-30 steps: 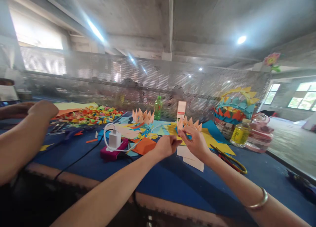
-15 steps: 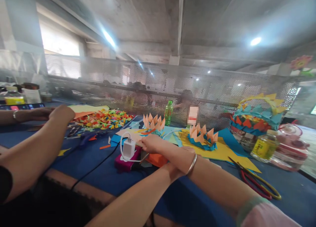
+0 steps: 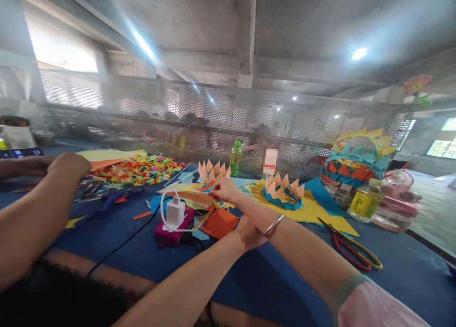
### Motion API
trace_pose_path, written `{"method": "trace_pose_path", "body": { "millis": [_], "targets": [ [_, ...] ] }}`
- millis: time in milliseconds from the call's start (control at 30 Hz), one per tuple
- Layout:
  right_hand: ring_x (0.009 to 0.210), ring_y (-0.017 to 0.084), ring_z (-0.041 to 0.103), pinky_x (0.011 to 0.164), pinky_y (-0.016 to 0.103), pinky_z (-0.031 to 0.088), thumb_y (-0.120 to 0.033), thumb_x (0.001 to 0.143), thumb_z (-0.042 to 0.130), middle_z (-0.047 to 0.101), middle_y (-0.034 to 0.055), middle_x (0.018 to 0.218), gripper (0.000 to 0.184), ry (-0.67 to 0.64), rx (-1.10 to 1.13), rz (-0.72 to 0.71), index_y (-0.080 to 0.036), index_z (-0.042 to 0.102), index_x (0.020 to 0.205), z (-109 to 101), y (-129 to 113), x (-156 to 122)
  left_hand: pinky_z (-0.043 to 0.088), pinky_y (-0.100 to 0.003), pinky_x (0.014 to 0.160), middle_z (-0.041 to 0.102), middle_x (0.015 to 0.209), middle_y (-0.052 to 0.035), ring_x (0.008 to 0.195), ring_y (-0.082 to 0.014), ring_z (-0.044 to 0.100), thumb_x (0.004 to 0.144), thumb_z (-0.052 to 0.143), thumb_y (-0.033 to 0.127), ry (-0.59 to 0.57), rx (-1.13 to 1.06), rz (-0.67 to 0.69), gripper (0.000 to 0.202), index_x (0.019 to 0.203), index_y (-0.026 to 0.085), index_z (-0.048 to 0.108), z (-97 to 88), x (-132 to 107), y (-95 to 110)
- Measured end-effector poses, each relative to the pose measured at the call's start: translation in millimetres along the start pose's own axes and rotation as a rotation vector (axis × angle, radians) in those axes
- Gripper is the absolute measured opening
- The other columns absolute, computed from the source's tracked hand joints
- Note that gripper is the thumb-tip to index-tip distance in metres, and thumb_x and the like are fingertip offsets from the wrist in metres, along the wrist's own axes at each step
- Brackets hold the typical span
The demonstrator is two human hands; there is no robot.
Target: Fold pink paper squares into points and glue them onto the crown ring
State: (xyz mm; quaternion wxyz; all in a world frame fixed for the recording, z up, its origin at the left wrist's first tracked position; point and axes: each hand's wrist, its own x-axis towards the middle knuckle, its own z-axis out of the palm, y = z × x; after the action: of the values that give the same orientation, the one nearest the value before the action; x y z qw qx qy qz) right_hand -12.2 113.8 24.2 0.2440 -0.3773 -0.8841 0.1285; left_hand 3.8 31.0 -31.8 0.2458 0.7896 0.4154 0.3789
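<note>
My right hand (image 3: 225, 191), with a bangle at the wrist, reaches over the table with fingertips pinched together beside strips of coloured paper. Whatever is in the pinch is too small to make out. Under my right forearm lies my left hand (image 3: 251, 228), its fingers hidden behind that arm. Orange paper (image 3: 221, 223) lies just below the hands. A white charger plug (image 3: 175, 211) stands on a magenta power block (image 3: 167, 234) to their left. Behind them are a spiky peach paper ring (image 3: 214, 170) and a similar peach-and-blue ring (image 3: 283, 193) on yellow paper (image 3: 317, 214).
Scissors (image 3: 351, 245) lie on the right, near a yellow-labelled bottle (image 3: 365, 201) and a paper-decorated basket (image 3: 351, 163). A green bottle (image 3: 236, 159) stands at the back. Another person's arms (image 3: 53, 194) reach in from the left by a pile of folded paper pieces (image 3: 138, 169).
My right hand has lifted and moved away from the charger cable, uncovering more orange paper. My left hand stays under the right forearm. The view has swung slightly right.
</note>
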Motion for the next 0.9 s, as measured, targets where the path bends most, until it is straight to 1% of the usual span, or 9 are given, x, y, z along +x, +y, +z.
{"method": "trace_pose_path", "body": {
  "millis": [67, 167, 233, 400, 500, 600, 700, 800, 900],
  "targets": [
    [0.098, 0.020, 0.062, 0.083, 0.039, 0.054, -0.034, 0.093, 0.055, 0.059, 0.0079, 0.118, 0.030, 0.046, -0.036, 0.062, -0.017, 0.057, 0.117, -11.1, 0.4, -5.0, 0.052, -0.040, 0.087, 0.058, 0.123, -0.0093, 0.101, -0.0200, 0.060, 0.094, 0.052, 0.032, -0.069, 0.021, -0.006, 0.024, 0.114, 0.022, 0.060, 0.3, 2.4, 2.4],
    [0.093, 0.018, 0.062, 0.082, 0.038, 0.052, -0.030, 0.093, 0.055, 0.063, 0.0068, 0.109, 0.024, 0.194, -0.079, 0.096, -0.016, 0.059, 0.112, -37.3, 0.1, -19.8, 0.052, -0.043, 0.086, 0.058, 0.122, -0.0094, 0.102, -0.0224, 0.060, 0.092, 0.056, 0.032, -0.070, -0.017, -0.078, 0.030, 0.118, 0.018, 0.057, 0.3, 9.4, 4.8],
    [0.085, 0.016, 0.062, 0.079, 0.033, 0.048, -0.014, 0.091, 0.049, 0.066, 0.0047, 0.094, 0.016, 0.288, -0.102, 0.081, -0.016, 0.061, 0.102, -60.9, 2.2, -36.2, 0.052, -0.043, 0.085, 0.059, 0.120, -0.0091, 0.101, -0.0229, 0.061, 0.092, 0.057, 0.032, -0.026, -0.085, -0.152, 0.031, 0.119, 0.016, 0.057, -1.7, 15.6, 4.8],
    [0.077, 0.016, 0.059, 0.071, 0.027, 0.042, -0.007, 0.081, 0.048, 0.066, 0.0011, 0.082, 0.021, 0.438, -0.161, 0.078, -0.020, 0.061, 0.091, -125.9, 21.1, -101.1, 0.054, -0.039, 0.078, 0.061, 0.112, -0.0083, 0.093, -0.0201, 0.063, 0.092, 0.057, 0.032, 0.151, -0.385, -0.346, 0.029, 0.115, 0.015, 0.057, -20.2, 25.2, 4.5],
    [0.072, 0.015, 0.059, 0.068, 0.025, 0.041, -0.010, 0.080, 0.047, 0.066, 0.0008, 0.079, 0.019, 0.482, -0.186, 0.136, -0.019, 0.061, 0.089, -156.5, 40.2, -149.1, 0.054, -0.030, 0.073, 0.067, 0.092, -0.0071, 0.085, -0.0184, 0.065, 0.082, 0.063, 0.025, 0.184, -0.602, -0.375, 0.015, 0.088, 0.012, 0.063, -36.9, 24.3, 12.0],
    [0.068, 0.015, 0.060, 0.066, 0.025, 0.042, -0.010, 0.078, 0.048, 0.066, 0.0009, 0.075, 0.018, 0.498, -0.210, 0.232, -0.019, 0.061, 0.086, -176.4, 62.1, -196.2, 0.054, -0.030, 0.074, 0.069, 0.079, -0.0074, 0.084, -0.0207, 0.066, 0.066, 0.064, 0.020, 0.107, -0.802, -0.350, 0.006, 0.066, 0.016, 0.059, -48.5, 20.6, 26.5],
    [0.067, 0.015, 0.061, 0.065, 0.026, 0.044, -0.010, 0.076, 0.050, 0.067, 0.0014, 0.073, 0.016, 0.521, -0.235, 0.342, -0.018, 0.062, 0.083, -188.6, 80.9, -240.5, 0.054, -0.035, 0.084, 0.071, 0.097, -0.0068, 0.090, -0.0222, 0.067, 0.060, 0.061, 0.016, -0.021, -0.961, -0.318, 0.023, 0.082, 0.018, 0.066, -50.7, 16.4, 41.3],
    [0.063, 0.015, 0.062, 0.062, 0.025, 0.045, -0.011, 0.075, 0.051, 0.067, 0.0008, 0.070, 0.016, 0.531, -0.249, 0.421, -0.018, 0.063, 0.082, -195.6, 90.6, -280.9, 0.056, -0.035, 0.080, 0.070, 0.105, -0.0091, 0.091, -0.0243, 0.068, 0.062, 0.064, 0.018, -0.154, -1.027, -0.399, 0.037, 0.099, 0.019, 0.066, -42.2, 12.6, 52.1],
    [0.062, 0.014, 0.063, 0.060, 0.023, 0.046, -0.011, 0.076, 0.051, 0.068, 0.0003, 0.069, 0.015, 0.529, -0.251, 0.449, -0.018, 0.064, 0.082, -195.9, 90.9, -313.6, 0.057, -0.032, 0.077, 0.071, 0.104, -0.0097, 0.089, -0.0235, 0.069, 0.065, 0.076, 0.028, -0.252, -0.880, -0.462, 0.039, 0.102, 0.019, 0.065, -23.1, 9.3, 61.8]
  ]
}}
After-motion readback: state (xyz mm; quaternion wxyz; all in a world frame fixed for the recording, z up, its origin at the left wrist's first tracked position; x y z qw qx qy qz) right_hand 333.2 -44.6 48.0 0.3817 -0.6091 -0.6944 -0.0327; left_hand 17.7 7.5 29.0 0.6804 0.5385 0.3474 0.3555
